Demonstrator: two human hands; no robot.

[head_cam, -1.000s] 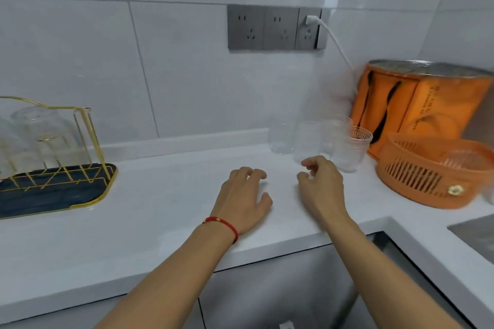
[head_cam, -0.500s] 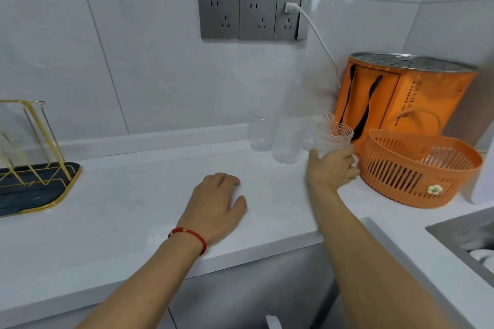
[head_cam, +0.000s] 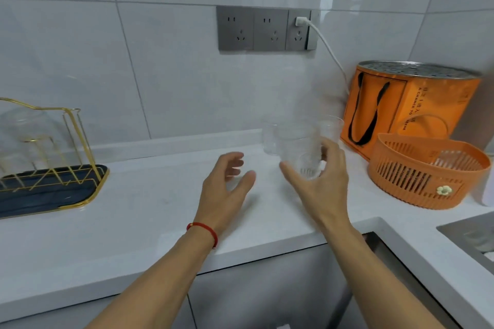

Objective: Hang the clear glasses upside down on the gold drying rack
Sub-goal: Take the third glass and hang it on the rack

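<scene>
Glass [head_cam: 307,165] pinched loosely in the right hand [head_cam: 320,184], well right of the gold rack [head_cam: 53,157], could slip; the left hand [head_cam: 224,189] hung spread.

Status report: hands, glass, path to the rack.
Right hand gripping ribbed glass, lifted. Left hand open, empty. Gold rack far left, countertop between bare.

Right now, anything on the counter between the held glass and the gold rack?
Only the left hand, open above the counter. Otherwise that stretch is bare from the glass in the right hand to the rack, in the head view.
</scene>
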